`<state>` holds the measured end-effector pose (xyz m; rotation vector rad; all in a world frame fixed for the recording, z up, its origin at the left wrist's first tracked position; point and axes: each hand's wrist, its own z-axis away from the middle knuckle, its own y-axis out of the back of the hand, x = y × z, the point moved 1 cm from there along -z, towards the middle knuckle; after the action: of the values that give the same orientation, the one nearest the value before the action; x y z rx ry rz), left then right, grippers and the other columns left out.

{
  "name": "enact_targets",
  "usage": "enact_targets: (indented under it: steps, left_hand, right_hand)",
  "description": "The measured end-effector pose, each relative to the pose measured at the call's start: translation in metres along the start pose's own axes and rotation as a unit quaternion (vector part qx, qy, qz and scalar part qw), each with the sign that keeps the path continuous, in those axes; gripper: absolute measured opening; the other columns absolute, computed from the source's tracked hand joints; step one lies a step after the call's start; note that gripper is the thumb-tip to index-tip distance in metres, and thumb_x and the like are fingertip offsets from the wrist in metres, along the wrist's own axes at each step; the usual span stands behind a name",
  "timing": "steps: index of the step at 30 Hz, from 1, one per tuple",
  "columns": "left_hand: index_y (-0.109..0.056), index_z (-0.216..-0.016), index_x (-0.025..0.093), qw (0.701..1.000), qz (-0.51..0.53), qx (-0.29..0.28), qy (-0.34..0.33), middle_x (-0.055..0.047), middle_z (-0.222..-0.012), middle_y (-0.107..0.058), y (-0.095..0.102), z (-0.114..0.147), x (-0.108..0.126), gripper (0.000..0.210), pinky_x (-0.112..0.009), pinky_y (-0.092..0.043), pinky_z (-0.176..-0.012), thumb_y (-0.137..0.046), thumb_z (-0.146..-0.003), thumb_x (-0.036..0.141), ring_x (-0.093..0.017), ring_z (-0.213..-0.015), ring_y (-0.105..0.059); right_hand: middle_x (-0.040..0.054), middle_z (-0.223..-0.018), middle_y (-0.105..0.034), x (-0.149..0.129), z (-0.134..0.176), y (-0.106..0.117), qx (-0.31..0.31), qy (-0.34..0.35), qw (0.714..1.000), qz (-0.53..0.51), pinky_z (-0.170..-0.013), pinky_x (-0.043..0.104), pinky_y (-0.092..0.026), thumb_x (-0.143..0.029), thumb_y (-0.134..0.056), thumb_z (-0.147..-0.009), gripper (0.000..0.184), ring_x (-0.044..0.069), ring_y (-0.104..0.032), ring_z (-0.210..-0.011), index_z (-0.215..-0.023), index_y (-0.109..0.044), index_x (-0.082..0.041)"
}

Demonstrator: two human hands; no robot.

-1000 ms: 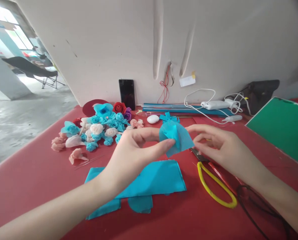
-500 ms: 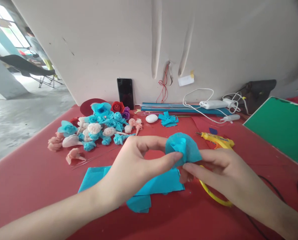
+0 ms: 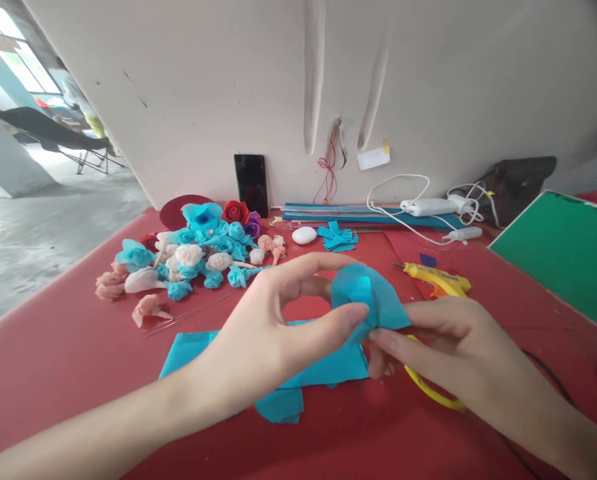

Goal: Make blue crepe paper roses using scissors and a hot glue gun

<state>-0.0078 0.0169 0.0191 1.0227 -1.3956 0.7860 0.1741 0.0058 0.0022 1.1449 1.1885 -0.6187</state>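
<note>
Between my two hands is a blue paper flower, a rolled centre with a wide rounded petal curving around its back. My left hand pinches it from the left, thumb on the front of the roll and fingers behind the petal. From the right, my right hand grips its base and the petal's lower edge between thumb and fingers. Folded blue crepe paper lies on the table below, partly covered by my left hand and forearm. Under my right hand a yellow curved handle sticks out; the rest is hidden.
A heap of blue, white and pink paper flowers lies at the left of the red table. Behind stand a phone, a white egg-shaped object and blue paper strips. At right are a yellow glue gun and a green board.
The blue paper flower has turned slightly and shifted a little right, its petal stretching further right. My left index finger has risen over the petal's top edge. My right hand moved slightly right.
</note>
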Motion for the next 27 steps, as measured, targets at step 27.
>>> enact_targets:
  steps: [27]
  left_hand:
    - [-0.058, -0.114, 0.028, 0.989, 0.009, -0.047, -0.140, 0.005, -0.082, -0.071, 0.001, 0.000, -0.008, 0.052, -0.015, -0.054, -0.073, -0.076, -0.069, 0.011, -0.011, -0.083, -0.067]
  right_hand:
    - [-0.0028, -0.064, -0.069, 0.004, 0.003, -0.001, -0.181, -0.080, 0.927, -0.319, -0.060, 0.012, -0.049, -0.028, -0.066, -0.082, 0.007, 0.005, -0.059, -0.058, -0.081, -0.073, -0.025]
